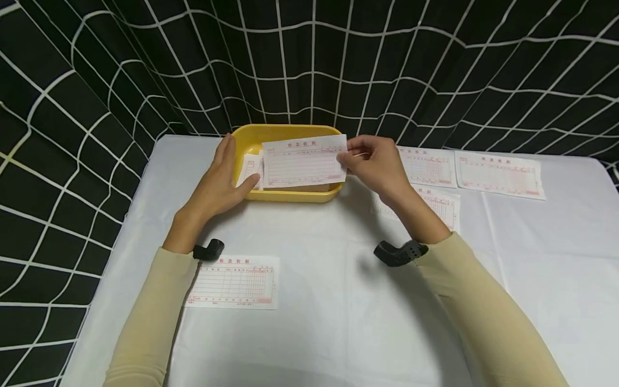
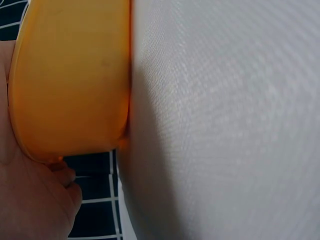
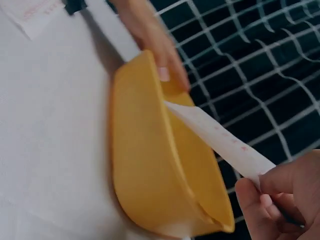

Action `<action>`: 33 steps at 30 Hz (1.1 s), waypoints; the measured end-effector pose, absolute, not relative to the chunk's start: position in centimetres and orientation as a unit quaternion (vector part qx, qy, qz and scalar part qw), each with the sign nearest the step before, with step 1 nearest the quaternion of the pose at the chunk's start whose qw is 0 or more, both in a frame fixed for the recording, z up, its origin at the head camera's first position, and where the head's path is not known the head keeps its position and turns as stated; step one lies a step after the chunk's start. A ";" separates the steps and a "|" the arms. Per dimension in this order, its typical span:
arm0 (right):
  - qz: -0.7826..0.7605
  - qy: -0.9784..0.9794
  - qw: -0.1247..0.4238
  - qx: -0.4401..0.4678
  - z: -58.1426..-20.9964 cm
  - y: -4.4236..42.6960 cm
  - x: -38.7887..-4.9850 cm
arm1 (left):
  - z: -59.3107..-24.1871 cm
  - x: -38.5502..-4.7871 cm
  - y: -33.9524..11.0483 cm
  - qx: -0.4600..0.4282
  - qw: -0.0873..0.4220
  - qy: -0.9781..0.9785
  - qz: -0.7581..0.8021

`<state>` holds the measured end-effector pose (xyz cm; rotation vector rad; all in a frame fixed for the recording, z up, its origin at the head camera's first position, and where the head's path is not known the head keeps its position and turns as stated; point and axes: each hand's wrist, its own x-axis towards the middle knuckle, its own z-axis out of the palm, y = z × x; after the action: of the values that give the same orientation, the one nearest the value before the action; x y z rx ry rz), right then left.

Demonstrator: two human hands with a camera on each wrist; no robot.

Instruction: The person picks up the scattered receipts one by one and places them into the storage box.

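Observation:
A yellow plastic basin point(image 1: 290, 196) stands on the table near its back edge. My left hand point(image 1: 220, 177) holds the basin's left end, thumb over the front rim and fingers along the outside; the left wrist view shows the palm against the basin's rim. With thumb and fingers, my right hand point(image 1: 374, 161) pinches the right edge of a receipt slip point(image 1: 304, 164) printed in red. This slip is tilted over the basin's opening and hides much of the inside. Other receipt paper point(image 1: 249, 167) lies in the basin's left part, near my left thumb.
To the right lie three receipt slips point(image 1: 500, 174), two of them partly behind my right hand and forearm. Another slip point(image 1: 237, 285) lies at the front left by my left wrist. Black cloth with white netting point(image 1: 314, 59) rises behind the white-covered table point(image 1: 309, 333).

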<state>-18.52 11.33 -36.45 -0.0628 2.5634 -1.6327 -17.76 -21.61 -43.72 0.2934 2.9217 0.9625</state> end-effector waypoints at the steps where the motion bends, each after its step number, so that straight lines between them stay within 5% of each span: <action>1: -0.528 0.847 0.050 -0.026 -36.6 10.9 -18.7 | -43.7 -17.7 -21.6 0.095 0.026 0.945 0.312; 22: -0.411 0.910 0.023 -0.049 -38.3 4.6 -21.4 | -43.7 -17.7 -21.6 0.092 0.027 0.944 0.315; 33: -0.333 0.935 0.081 -0.094 -37.4 3.8 -20.6 | -43.7 -17.7 -21.6 0.091 0.030 0.946 0.311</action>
<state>-20.63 3.77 -37.40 -0.2823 2.7945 -0.9949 -17.66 -21.59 -43.65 0.2819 2.9145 0.9586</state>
